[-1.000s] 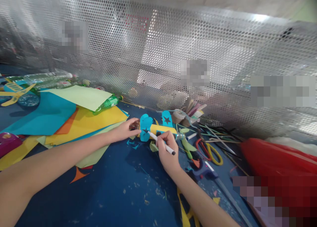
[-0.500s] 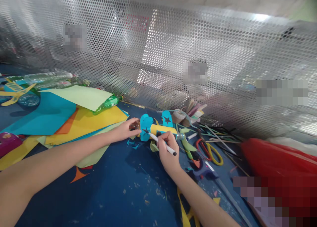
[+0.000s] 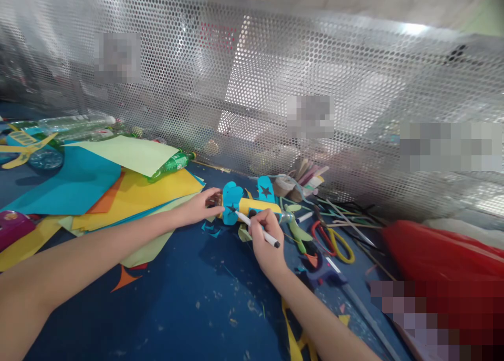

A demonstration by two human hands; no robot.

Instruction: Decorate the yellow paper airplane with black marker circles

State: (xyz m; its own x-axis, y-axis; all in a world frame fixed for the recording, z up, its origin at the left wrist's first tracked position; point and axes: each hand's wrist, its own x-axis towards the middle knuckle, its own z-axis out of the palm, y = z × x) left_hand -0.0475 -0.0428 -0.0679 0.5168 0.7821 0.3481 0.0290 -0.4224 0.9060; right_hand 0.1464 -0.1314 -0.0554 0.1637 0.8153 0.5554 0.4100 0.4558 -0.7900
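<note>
A craft model [image 3: 252, 204] made of a yellow tube with blue paper wings lies on the blue table [image 3: 189, 293]. A black star is drawn on its upright blue fin. My left hand [image 3: 199, 206] grips the model's left end, fingers closed around it. My right hand [image 3: 265, 243] pinches a white marker [image 3: 258, 229], and the marker's tip rests on the front blue wing where a small dark star shows.
Sheets of coloured paper [image 3: 102, 188] pile at the left with a green bottle [image 3: 171, 165] on them. Scissors with red and yellow handles [image 3: 333, 240], sticks and paper scraps lie to the right. A red bag [image 3: 437, 253] sits far right. A perforated metal screen [image 3: 275, 88] stands behind.
</note>
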